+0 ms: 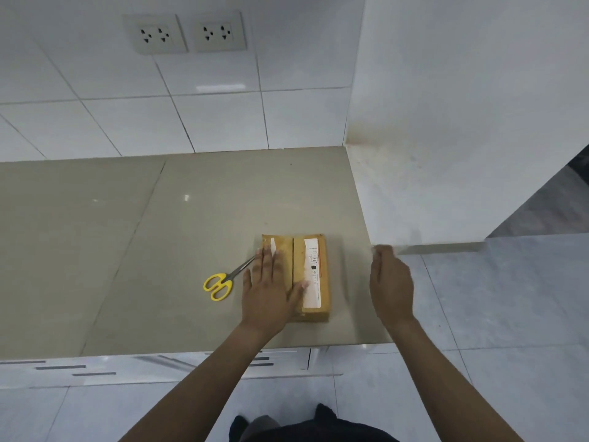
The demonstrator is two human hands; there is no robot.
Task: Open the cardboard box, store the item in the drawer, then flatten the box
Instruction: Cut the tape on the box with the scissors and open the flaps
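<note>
A small brown cardboard box [314, 269] lies flat on the grey counter [159, 250] near its right front corner, flaps closed, with a white label along its right half. My left hand [269, 288] rests palm down on the box's left half, fingers spread. My right hand [390, 282] hovers to the right of the box, past the counter's right edge, apart from the box, fingers loosely curled and blurred, with nothing seen in it. Below the counter's front edge, white drawer fronts [95, 370] with grey handle strips show.
Yellow-handled scissors [223, 282] lie on the counter just left of the box, blades pointing toward my left hand. A tiled wall with two sockets [188, 33] stands behind. A white wall [462, 122] bounds the counter on the right. Pale floor tiles lie below.
</note>
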